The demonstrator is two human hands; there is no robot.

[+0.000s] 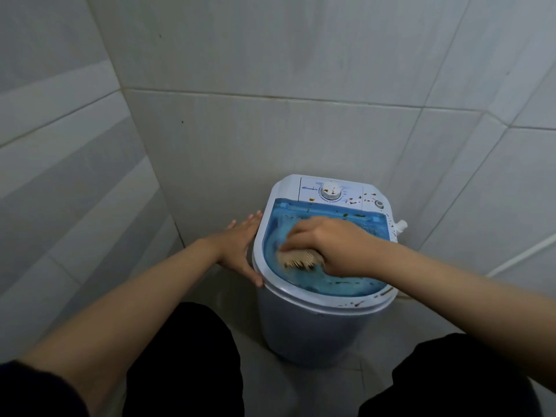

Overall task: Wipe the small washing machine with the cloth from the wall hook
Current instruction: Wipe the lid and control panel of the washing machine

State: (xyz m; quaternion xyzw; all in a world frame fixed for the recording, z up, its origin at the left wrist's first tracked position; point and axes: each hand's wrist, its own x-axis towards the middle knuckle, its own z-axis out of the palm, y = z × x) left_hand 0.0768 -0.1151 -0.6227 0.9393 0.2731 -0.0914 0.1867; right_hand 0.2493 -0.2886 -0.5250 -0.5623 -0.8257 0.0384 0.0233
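A small white washing machine stands on the floor in a tiled corner. It has a clear blue lid and a white control panel with a dial. Brown specks dot the panel, the lid and the front rim. My right hand presses a bunched tan cloth onto the left part of the lid. Most of the cloth is hidden under my fingers. With fingers spread, my left hand rests flat against the machine's left rim and side, holding nothing.
Grey tiled walls close in behind and to the left of the machine. A white hose stub sticks out at the machine's right rear. My knees in dark trousers are low in view on either side of the machine.
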